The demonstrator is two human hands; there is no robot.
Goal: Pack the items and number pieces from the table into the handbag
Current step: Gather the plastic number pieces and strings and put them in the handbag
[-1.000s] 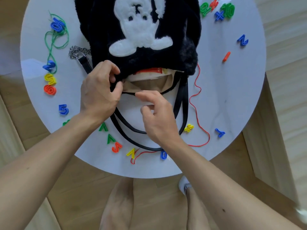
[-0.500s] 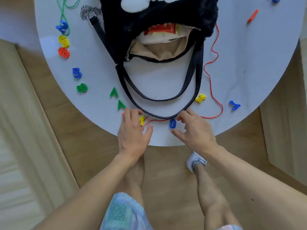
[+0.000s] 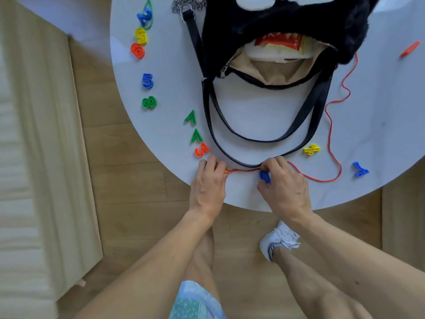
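Red string (image 3: 243,170) lying 9–3 o'clock beside bag strap (image 3: 323,90); L hand (image 3: 208,183) pinching it, R hand (image 3: 285,188) pinching blue 0 (image 3: 264,176); handbag (image 3: 276,26) gaping toward 6.

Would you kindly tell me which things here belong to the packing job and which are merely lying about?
Belongs: handbag, red string, blue 0, blue 7, blue 5, green 8, yellow division sign, orange 6.
Lying about: white shoe, wooden floor, pale furniture at left.
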